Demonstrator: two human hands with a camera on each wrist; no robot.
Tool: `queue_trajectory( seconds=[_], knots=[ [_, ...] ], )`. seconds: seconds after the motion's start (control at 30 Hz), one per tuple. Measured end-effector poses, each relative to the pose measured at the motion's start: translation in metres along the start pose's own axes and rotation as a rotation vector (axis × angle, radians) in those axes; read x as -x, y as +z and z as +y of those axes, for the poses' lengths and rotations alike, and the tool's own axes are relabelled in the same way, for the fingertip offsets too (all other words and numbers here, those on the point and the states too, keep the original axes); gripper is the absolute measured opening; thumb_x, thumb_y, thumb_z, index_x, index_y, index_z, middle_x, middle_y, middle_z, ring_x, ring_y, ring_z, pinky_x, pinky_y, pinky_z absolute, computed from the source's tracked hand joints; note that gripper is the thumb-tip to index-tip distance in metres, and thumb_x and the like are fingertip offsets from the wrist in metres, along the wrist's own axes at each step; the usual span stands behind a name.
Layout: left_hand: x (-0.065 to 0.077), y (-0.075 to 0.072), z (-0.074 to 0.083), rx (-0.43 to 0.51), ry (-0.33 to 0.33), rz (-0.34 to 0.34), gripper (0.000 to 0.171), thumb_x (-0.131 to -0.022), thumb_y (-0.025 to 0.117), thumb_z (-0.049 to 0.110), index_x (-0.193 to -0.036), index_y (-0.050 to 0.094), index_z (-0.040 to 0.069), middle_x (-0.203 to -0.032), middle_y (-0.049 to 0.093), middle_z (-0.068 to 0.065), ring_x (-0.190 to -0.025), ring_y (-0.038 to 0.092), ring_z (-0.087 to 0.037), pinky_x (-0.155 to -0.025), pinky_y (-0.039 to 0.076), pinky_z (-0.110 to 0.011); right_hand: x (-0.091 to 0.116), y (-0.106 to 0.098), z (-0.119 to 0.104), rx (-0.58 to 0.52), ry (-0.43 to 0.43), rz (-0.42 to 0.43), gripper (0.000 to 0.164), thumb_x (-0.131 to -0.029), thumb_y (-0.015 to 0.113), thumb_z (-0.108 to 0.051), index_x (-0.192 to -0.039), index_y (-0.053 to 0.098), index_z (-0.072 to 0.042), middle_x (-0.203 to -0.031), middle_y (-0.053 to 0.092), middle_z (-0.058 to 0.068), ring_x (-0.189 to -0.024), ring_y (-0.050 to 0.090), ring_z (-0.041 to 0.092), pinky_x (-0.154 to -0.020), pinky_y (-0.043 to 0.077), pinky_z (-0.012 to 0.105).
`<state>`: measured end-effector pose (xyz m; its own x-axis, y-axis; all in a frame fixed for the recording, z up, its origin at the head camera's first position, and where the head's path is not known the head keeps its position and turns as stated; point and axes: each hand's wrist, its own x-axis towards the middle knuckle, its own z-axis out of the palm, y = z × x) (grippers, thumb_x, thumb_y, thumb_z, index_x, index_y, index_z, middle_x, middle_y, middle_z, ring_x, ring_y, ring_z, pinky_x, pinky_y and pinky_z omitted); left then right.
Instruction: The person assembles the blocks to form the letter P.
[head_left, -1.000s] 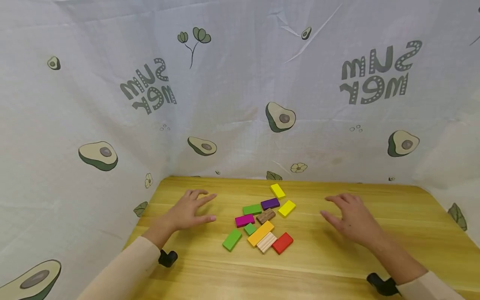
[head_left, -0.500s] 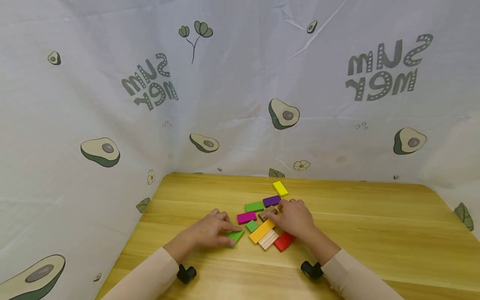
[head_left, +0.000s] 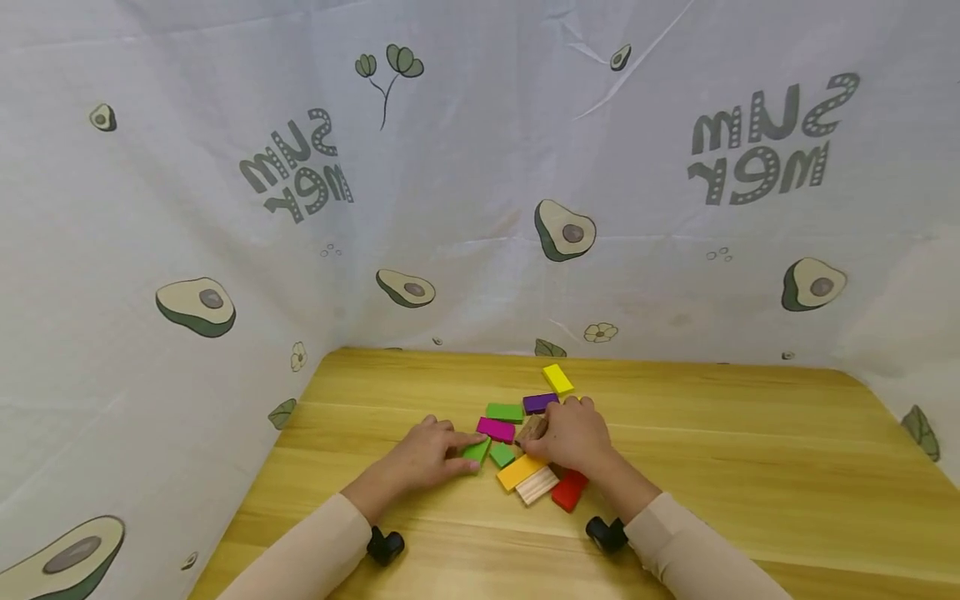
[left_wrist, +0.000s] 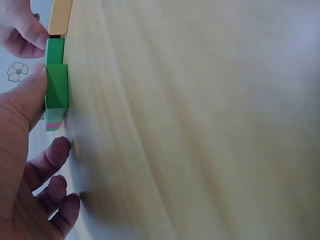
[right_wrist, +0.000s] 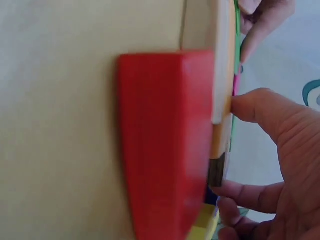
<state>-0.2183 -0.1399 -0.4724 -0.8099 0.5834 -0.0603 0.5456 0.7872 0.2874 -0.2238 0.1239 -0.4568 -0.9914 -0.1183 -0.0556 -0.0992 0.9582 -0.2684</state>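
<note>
In the head view my left hand [head_left: 431, 456] has its index finger and thumb at either end of a green block [head_left: 477, 451], pinching it. The thumb [left_wrist: 33, 92] lies along that block in the left wrist view, other fingers curved apart from it. My right hand [head_left: 576, 435] pinches a brown wooden block [head_left: 532, 428] between thumb and index finger. A magenta block [head_left: 497, 430] and a small green block [head_left: 502, 455] lie between the hands. Under the right hand's near side are an orange block [head_left: 517, 472], a striped pale wood block [head_left: 537, 485] and a red block [head_left: 570, 490].
Beyond the hands lie another green block [head_left: 505, 412], a purple block [head_left: 540, 403] and a yellow block [head_left: 557, 379]. A second yellow block is mostly hidden behind the right hand. The wooden table [head_left: 750, 450] ends at a printed white cloth [head_left: 465, 183].
Both hands have come inward to the blocks from the table's sides. The left hand has pushed its green block slightly away; the magenta, brown and red blocks have turned a little.
</note>
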Motion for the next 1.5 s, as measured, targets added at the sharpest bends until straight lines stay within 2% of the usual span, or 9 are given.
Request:
queue_trajectory(
  seconds=[0.1,0.2,0.37,0.47,0.57,0.7,0.9,1.2,1.5],
  knots=[
    [-0.006,0.002,0.001,0.019,-0.02,0.021,0.049,-0.096,0.062,0.058,-0.141,0.062,0.037,-0.095,0.064,0.004,-0.079,0.04,-0.013,-0.068,0.033,-0.025,-0.005,-0.004,-0.001,0.031,-0.04,0.046,0.037,-0.073,0.076,-0.044,-0.068,0.058,-0.013,-0.082,0.057,0.008,-0.085,0.05,0.028,-0.067,0.047,0.037],
    [-0.01,0.004,0.002,0.04,-0.022,0.038,0.049,-0.096,0.063,0.057,-0.14,0.063,0.036,-0.09,0.063,0.004,-0.077,0.04,-0.013,-0.066,0.033,-0.024,-0.014,-0.011,-0.007,0.056,-0.095,0.097,0.037,-0.074,0.074,-0.045,-0.068,0.057,-0.013,-0.079,0.057,0.007,-0.082,0.052,0.026,-0.071,0.048,0.038],
    [-0.014,0.006,0.002,0.083,-0.023,0.053,0.049,-0.094,0.067,0.054,-0.137,0.067,0.029,-0.088,0.065,0.003,-0.075,0.042,-0.012,-0.068,0.034,-0.025,-0.037,-0.017,-0.035,0.037,-0.198,0.086,0.048,-0.077,0.075,-0.057,-0.091,0.071,-0.01,-0.093,0.066,0.005,-0.096,0.059,0.026,-0.086,0.054,0.041],
    [-0.013,0.005,0.001,0.102,-0.025,0.059,0.05,-0.092,0.071,0.054,-0.133,0.071,0.025,-0.092,0.071,0.002,-0.077,0.047,-0.011,-0.074,0.04,-0.027,-0.051,-0.01,-0.053,0.036,-0.243,0.059,0.058,-0.078,0.075,-0.062,-0.104,0.074,-0.011,-0.103,0.069,0.005,-0.106,0.06,0.027,-0.094,0.055,0.042],
    [-0.012,0.003,-0.002,0.137,-0.033,0.069,0.05,-0.089,0.074,0.054,-0.129,0.073,0.024,-0.096,0.076,0.001,-0.075,0.049,-0.008,-0.071,0.043,-0.025,-0.063,0.001,-0.06,0.054,-0.272,0.032,0.058,-0.079,0.076,-0.062,-0.108,0.074,-0.012,-0.107,0.069,0.006,-0.11,0.059,0.027,-0.1,0.052,0.041],
    [-0.011,0.003,-0.008,0.191,-0.06,0.075,0.052,-0.087,0.077,0.054,-0.13,0.072,0.024,-0.091,0.073,-0.001,-0.07,0.046,-0.007,-0.059,0.038,-0.021,-0.071,0.011,-0.054,0.005,-0.257,-0.042,0.055,-0.081,0.079,-0.058,-0.114,0.074,-0.013,-0.113,0.07,0.007,-0.116,0.056,0.03,-0.106,0.048,0.045],
    [-0.01,0.004,-0.014,0.215,-0.077,0.095,0.042,-0.096,0.071,0.043,-0.132,0.071,0.023,-0.082,0.063,0.002,-0.068,0.046,-0.009,-0.059,0.04,-0.023,-0.072,0.014,-0.044,-0.11,-0.229,-0.134,0.049,-0.086,0.077,-0.053,-0.123,0.071,-0.022,-0.123,0.07,0.006,-0.12,0.053,0.03,-0.107,0.04,0.05],
    [-0.015,0.003,-0.016,0.259,-0.151,0.117,0.037,-0.095,0.072,0.042,-0.127,0.073,0.025,-0.081,0.062,0.003,-0.066,0.045,-0.009,-0.057,0.04,-0.022,-0.072,0.014,-0.045,-0.12,-0.225,-0.129,0.037,-0.091,0.073,-0.05,-0.12,0.071,-0.026,-0.116,0.065,0.008,-0.106,0.048,0.027,-0.095,0.043,0.046],
    [-0.019,0.005,-0.02,0.309,-0.197,0.138,0.045,-0.091,0.076,0.046,-0.131,0.071,0.027,-0.081,0.057,0.004,-0.068,0.047,-0.01,-0.058,0.04,-0.022,-0.073,0.018,-0.045,-0.121,-0.217,-0.123,0.036,-0.094,0.068,-0.052,-0.121,0.068,-0.028,-0.121,0.063,0.011,-0.108,0.048,0.031,-0.093,0.045,0.049]
  ],
)
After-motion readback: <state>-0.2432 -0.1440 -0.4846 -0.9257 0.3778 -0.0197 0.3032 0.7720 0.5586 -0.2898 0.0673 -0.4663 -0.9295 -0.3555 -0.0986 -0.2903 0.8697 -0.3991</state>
